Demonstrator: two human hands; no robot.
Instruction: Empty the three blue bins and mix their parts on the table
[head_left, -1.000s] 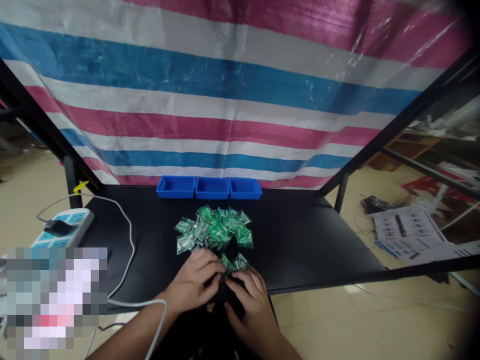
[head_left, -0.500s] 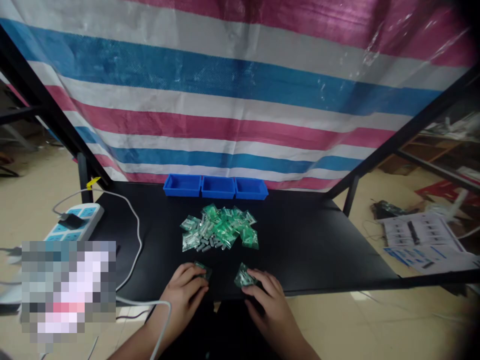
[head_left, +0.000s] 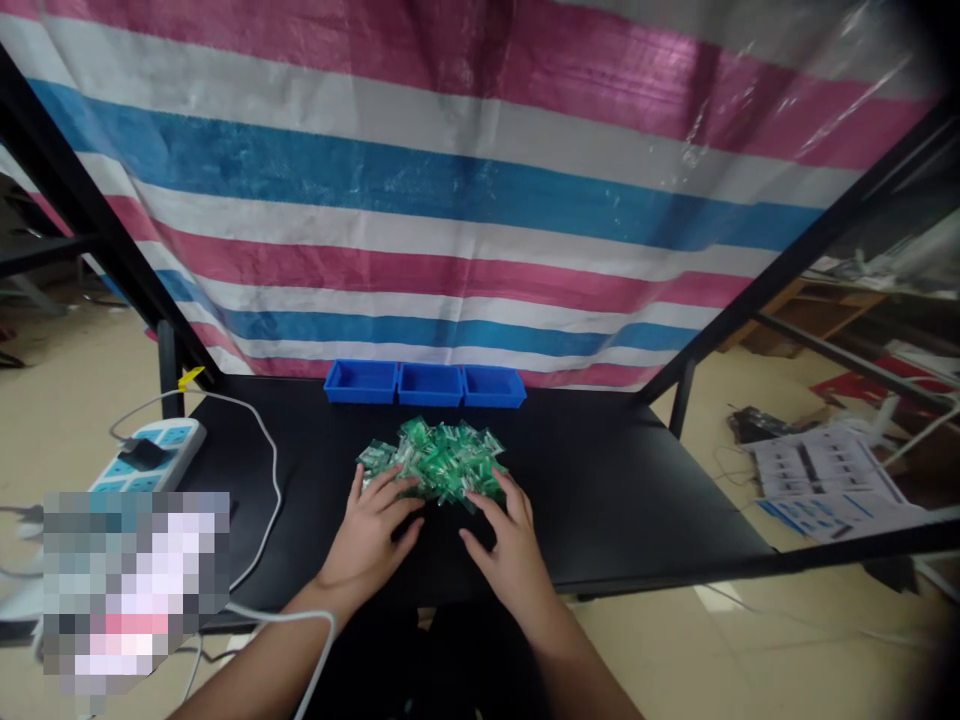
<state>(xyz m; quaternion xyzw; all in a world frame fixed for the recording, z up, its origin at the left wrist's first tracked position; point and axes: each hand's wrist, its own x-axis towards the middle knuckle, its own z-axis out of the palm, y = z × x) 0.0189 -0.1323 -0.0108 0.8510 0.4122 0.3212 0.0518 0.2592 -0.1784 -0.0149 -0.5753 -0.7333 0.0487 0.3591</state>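
Observation:
A pile of small clear and green plastic packets [head_left: 442, 455], with silvery pieces showing in it, lies on the black table [head_left: 615, 500]. At the pile's near left edge rests my left hand [head_left: 379, 520], its fingers spread over the packets. My right hand [head_left: 506, 540] is at the near right edge, fingers apart and tips against the packets. Both hands are open, palms down, and neither grips a packet that I can see. The fingertips partly cover the front of the pile.
Three blue trays [head_left: 430, 384] stand in a row behind the pile, before a striped tarp [head_left: 450, 270]. To the left are a power strip [head_left: 161, 450] and a white cable [head_left: 276, 470] looping over the table. Papers [head_left: 825, 480] lie beyond the right edge.
Both hands have moved forward from the table's near edge to the pile. The packets that were at my fingers there are now against the pile or hidden, and the pile looks more compact.

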